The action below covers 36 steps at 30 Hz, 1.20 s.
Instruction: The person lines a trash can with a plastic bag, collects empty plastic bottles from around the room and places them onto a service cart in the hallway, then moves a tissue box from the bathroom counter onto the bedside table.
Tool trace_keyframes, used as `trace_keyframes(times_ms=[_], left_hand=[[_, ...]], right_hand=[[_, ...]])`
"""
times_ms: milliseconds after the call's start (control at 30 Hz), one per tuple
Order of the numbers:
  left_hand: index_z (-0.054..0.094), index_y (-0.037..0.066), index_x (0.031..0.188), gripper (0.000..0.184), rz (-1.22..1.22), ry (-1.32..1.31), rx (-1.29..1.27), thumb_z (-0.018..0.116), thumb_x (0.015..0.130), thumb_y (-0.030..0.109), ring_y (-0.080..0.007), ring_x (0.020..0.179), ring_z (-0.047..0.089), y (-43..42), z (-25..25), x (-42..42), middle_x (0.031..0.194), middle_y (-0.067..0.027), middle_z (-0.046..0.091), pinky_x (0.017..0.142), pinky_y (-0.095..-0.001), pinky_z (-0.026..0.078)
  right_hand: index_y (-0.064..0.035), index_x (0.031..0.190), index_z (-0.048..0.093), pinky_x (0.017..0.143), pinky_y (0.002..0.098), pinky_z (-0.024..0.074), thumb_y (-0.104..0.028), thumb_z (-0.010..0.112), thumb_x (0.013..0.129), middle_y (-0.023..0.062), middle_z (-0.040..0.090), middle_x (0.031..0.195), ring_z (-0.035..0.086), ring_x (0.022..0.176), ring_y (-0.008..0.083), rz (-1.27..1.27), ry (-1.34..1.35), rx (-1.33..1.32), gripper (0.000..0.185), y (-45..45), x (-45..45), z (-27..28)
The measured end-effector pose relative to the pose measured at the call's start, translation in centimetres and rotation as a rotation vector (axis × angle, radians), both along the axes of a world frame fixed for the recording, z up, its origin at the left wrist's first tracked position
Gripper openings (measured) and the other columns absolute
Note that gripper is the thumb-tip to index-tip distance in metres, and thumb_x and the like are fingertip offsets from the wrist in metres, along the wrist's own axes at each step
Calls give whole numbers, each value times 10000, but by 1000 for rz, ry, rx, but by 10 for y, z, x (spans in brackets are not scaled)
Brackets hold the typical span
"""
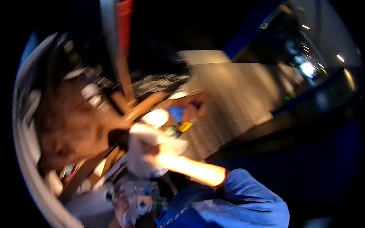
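My right hand reaches out from a blue sleeve to the middle of the view. Its fingers look closed on a white plastic bag, though motion smears them. Clear plastic bottles, with a patch of green, show lower down by my body. Beside them a pinkish shape may be my left hand; blur hides its fingers. Just beyond the right hand lie a round white item, a blue item and a yellow item, too blurred to name.
On the left, a large brown sheet or sack lies among cardboard-like pieces and mixed litter. A red and grey post rises behind. Pale paved ground stretches ahead. A dark blue surface stands at right, with bright lamps farther off.
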State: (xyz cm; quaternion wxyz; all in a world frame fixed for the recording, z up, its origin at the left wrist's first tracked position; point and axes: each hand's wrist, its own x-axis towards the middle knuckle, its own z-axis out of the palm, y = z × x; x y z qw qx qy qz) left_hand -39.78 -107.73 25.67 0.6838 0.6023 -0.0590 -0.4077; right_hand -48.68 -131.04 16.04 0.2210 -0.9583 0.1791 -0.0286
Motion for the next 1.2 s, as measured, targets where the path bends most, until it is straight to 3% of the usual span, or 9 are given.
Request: trace_keyframes(times_ms=[200, 333, 400, 467, 567, 633, 833, 1033, 1200], left_hand=[[439, 13, 1214, 683, -46, -55, 29, 724, 602, 113, -230, 932, 551, -68, -27, 21, 1055, -121, 554, 764, -327, 470], [453, 13, 1198, 653, -10, -61, -6, 719, 609, 114, -223, 907, 554, -77, -30, 26, 1038, -116, 559, 747, -321, 469], [461, 13, 1189, 639, 37, -65, -17, 717, 613, 115, -219, 895, 555, -69, -20, 27, 1030, -114, 562, 738, -318, 468], [468, 14, 1181, 624, 79, -46, -51, 715, 617, 115, -216, 883, 557, -72, -11, 23, 1021, -111, 564, 729, -314, 468], [479, 14, 1169, 602, 135, -18, -114, 711, 622, 116, -211, 865, 559, -87, -4, 16, 1009, -108, 568, 716, -310, 467], [486, 14, 1161, 588, 151, -5, -148, 709, 626, 116, -207, 853, 561, -97, -4, 13, 1000, -105, 570, 707, -306, 467], [508, 14, 1136, 545, 183, -16, -174, 702, 638, 118, -197, 817, 565, -113, -2, 1, 975, -98, 577, 681, -296, 465], [530, 14, 1111, 502, 233, -69, -150, 695, 649, 119, -187, 781, 570, -110, 3, -17, 950, -91, 585, 655, -287, 464], [549, 15, 1091, 467, 310, -96, -157, 689, 658, 121, -178, 751, 574, -95, 6, -7, 929, -86, 591, 633, -279, 462]], right_hand=[[-18, 960, 584, 707, 354, 493, -76, 495, 781, 143, 618, 890, 597, 831, 248, 208, 342, 100, 209, -6, 14, -15], [-17, 957, 599, 614, 410, 494, -114, 505, 767, 170, 615, 783, 604, 740, 298, -148, 438, 415, 233, 14, -33, 2], [7, 979, 574, 505, 439, 491, -137, 489, 804, 180, 580, 638, 593, 568, 311, 5, 151, 371, 242, 14, -64, 37], [39, 984, 563, 447, 375, 485, -113, 482, 823, 133, 580, 608, 581, 487, 258, 117, 250, -7, 235, 13, -86, 71], [20, 839, 584, 465, 347, 501, -114, 500, 793, 152, 577, 602, 600, 520, 261, 106, -164, 94, 165, 21, -109, 78], [-4, 800, 576, 510, 366, 509, -104, 522, 783, 174, 590, 681, 601, 555, 287, 257, 177, 122, 116, 12, -115, 101], [-19, 884, 524, 422, 308, 468, -98, 484, 842, 124, 537, 626, 568, 501, 241, 278, -68, 109, 98, 10, -121, 116], [-47, 848, 514, 480, 301, 497, -85, 489, 778, 92, 540, 772, 594, 566, 212, 256, 85, 72, 84, 6, -124, 126], [-56, 856, 521, 462, 285, 492, -87, 500, 765, 83, 546, 784, 594, 565, 193, 226, 80, 41, 98, 0, -136, 124]])
